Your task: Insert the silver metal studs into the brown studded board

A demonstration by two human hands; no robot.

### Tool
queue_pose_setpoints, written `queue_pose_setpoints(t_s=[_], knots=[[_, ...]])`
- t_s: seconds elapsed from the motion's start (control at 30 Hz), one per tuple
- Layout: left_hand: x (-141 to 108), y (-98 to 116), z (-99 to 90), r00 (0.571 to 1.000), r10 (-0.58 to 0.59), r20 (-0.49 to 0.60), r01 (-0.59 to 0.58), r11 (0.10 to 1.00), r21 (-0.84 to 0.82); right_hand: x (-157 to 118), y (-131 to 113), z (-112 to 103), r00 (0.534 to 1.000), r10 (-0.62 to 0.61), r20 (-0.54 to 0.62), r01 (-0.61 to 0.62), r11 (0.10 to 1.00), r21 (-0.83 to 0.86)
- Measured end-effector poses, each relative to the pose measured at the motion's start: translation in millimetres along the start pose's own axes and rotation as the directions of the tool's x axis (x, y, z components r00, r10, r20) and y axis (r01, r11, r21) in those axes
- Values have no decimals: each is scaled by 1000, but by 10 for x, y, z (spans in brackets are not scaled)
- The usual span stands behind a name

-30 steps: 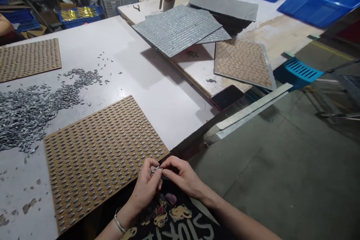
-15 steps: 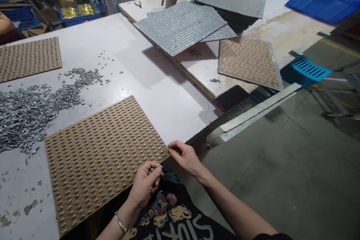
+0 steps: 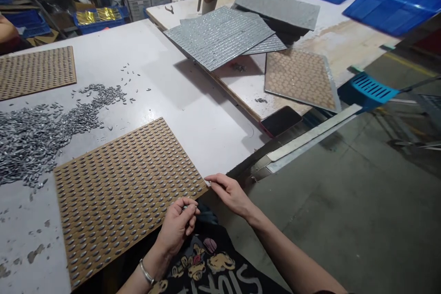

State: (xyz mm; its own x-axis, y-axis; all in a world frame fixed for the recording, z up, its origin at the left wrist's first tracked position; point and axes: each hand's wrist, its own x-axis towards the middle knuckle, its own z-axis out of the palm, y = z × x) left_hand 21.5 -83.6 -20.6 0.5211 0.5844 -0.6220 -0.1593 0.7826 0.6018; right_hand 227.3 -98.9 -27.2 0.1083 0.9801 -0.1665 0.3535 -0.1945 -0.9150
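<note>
A brown board (image 3: 127, 193) covered with rows of small silver oval pieces lies at the table's near edge. My left hand (image 3: 179, 223) is curled over the board's front edge, its fingers closed round a few small silver pieces that barely show. At the board's right corner, my right hand (image 3: 229, 193) has its thumb and index finger close together at the edge; what lies between the fingertips is too small to make out. A large heap of loose silver pieces (image 3: 31, 142) spreads on the white table left of the board.
Another studded board (image 3: 37, 72) lies at the far left, near a person's arm (image 3: 7, 34). Grey ribbed sheets (image 3: 220, 34), a patterned panel (image 3: 299, 78), a phone (image 3: 280, 121), a mug (image 3: 209, 0) and blue bins (image 3: 396, 4) are on the adjoining table.
My right hand's fingertips have shifted slightly at the board's corner. My left hand has barely moved. The view has turned a little, so the far bins appear lower and further left.
</note>
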Motion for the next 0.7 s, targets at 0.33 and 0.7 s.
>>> queue_pose_setpoints(t_s=[0.33,0.7], knots=[[36,-27,-28,999,-2,-32,2,1000,-15,143,143,117,994,-97,45,107,932,-346],[37,-39,-46,999,-22,-34,21,1000,-16,76,141,393,973,-141,-182,44,889,-455]])
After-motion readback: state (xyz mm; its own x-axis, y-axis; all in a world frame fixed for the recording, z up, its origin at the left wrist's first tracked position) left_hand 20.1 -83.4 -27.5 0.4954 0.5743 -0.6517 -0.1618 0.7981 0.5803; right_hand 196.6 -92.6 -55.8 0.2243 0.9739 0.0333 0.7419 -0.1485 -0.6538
